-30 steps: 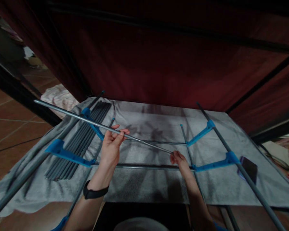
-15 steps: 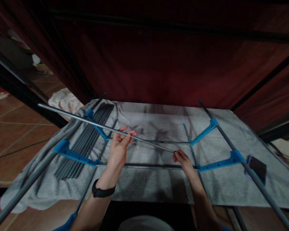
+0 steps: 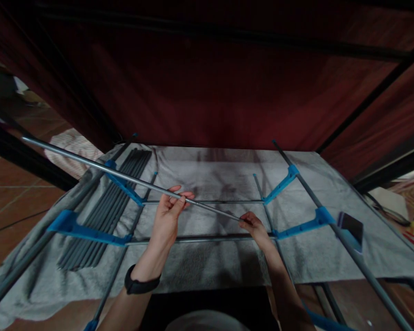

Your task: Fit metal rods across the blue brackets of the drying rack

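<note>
One slim metal rod (image 3: 138, 181), straight, round and smooth with a dull silver sheen, is held aslant above the middle of a blue-and-grey rack. Its far left end is raised past the rack's left side, and its right end is pinched between the thumb and fingers of the right hand (image 3: 253, 225). Farther along, the shaft is held lightly by the left hand (image 3: 167, 211), with the thumb laid over it and the other fingers loosely spread. A smooth black band (image 3: 142, 281) is worn on the left wrist.

The rack is made up of round grey poles (image 3: 369, 273) tipped in blue, joined by moulded blue plastic brackets (image 3: 301, 226) in angled, arm-like shapes. Its inner sides are spanned by two thin metal crossbars (image 3: 210, 239). Under the left brackets, a bundle of dark grey rods (image 3: 106, 214) is laid side by side on a soft, fleecy grey cloth (image 3: 224, 269), which is rumpled toward the left. A flat, dark phone (image 3: 352, 225) with a pale edge is set just beside the right outer pole; its surface is too dim to be read.

Behind, deep red fabric (image 3: 221, 101) is crossed by black bars, and brown tiles (image 3: 7, 202) are seen at the left.
</note>
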`<action>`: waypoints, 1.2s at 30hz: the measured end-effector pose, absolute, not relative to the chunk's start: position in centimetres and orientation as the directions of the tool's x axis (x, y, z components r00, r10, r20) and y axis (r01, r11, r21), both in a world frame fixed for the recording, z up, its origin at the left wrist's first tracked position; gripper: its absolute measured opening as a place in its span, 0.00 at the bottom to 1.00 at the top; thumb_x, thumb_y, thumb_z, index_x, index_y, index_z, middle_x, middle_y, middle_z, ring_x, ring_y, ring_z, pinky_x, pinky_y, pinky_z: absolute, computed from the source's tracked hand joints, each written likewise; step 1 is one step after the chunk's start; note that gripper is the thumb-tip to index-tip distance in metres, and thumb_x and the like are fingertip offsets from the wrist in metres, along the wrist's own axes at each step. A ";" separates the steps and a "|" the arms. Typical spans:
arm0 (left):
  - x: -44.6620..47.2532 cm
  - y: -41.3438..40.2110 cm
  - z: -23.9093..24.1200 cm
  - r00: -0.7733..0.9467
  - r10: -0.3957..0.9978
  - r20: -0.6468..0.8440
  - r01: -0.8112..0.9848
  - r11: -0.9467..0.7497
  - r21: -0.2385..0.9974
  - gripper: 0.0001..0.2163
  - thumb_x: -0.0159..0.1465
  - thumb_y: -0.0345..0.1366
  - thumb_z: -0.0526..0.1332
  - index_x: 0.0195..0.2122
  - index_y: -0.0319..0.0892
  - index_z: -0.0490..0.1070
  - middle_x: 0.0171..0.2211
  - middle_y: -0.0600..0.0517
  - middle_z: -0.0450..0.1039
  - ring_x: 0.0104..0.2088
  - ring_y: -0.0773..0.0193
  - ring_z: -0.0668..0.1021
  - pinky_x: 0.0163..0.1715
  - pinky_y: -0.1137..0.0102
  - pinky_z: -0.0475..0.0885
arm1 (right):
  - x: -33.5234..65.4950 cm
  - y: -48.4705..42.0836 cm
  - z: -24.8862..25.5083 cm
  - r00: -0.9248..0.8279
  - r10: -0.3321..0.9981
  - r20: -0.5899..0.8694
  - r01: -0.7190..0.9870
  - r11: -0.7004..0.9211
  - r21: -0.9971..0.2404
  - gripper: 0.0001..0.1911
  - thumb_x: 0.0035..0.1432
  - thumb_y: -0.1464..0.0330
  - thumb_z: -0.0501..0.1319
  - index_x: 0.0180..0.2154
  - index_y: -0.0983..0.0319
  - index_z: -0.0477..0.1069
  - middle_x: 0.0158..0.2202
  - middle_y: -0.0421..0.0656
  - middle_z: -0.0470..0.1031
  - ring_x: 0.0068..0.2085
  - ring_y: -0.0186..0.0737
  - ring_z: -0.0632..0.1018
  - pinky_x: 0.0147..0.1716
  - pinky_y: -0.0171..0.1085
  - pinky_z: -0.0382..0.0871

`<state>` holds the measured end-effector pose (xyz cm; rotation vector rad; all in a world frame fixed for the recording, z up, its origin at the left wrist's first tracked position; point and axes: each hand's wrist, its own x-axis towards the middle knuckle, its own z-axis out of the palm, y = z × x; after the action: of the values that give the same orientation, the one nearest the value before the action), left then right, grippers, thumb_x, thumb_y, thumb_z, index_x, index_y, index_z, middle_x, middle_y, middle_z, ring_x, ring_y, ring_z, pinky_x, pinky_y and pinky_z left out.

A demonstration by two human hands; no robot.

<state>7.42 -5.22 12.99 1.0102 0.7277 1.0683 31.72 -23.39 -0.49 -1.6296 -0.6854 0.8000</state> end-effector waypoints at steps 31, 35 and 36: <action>8.1 -5.5 13.9 0.303 0.909 0.287 -0.201 -0.234 0.951 0.22 0.65 0.34 0.69 0.62 0.49 0.77 0.39 0.49 0.80 0.41 0.54 0.80 0.53 0.61 0.74 | 31.9 -23.0 -1.7 0.574 0.804 -0.153 -0.039 -0.160 -0.986 0.29 0.48 0.36 0.72 0.37 0.53 0.81 0.40 0.47 0.83 0.44 0.53 0.82 0.50 0.52 0.78; 8.1 -5.0 13.6 0.339 0.865 0.370 -0.170 -0.330 0.928 0.18 0.64 0.34 0.69 0.55 0.49 0.82 0.51 0.44 0.82 0.55 0.49 0.80 0.63 0.59 0.71 | 31.7 -23.0 -2.1 0.588 0.802 -0.109 -0.003 -0.133 -0.991 0.26 0.52 0.38 0.70 0.37 0.53 0.81 0.38 0.45 0.82 0.42 0.51 0.80 0.48 0.50 0.77; 8.0 -4.8 13.2 0.374 0.839 0.397 -0.136 -0.374 0.918 0.17 0.65 0.34 0.68 0.56 0.49 0.82 0.51 0.44 0.82 0.55 0.48 0.81 0.62 0.58 0.71 | 31.6 -23.0 -2.1 0.597 0.796 -0.099 0.008 -0.129 -0.992 0.26 0.53 0.39 0.70 0.37 0.53 0.81 0.37 0.45 0.81 0.41 0.50 0.80 0.47 0.50 0.76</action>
<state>7.97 -4.85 13.21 1.6146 0.6400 1.1969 31.64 -22.99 -2.11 -1.5660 -0.6965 0.7806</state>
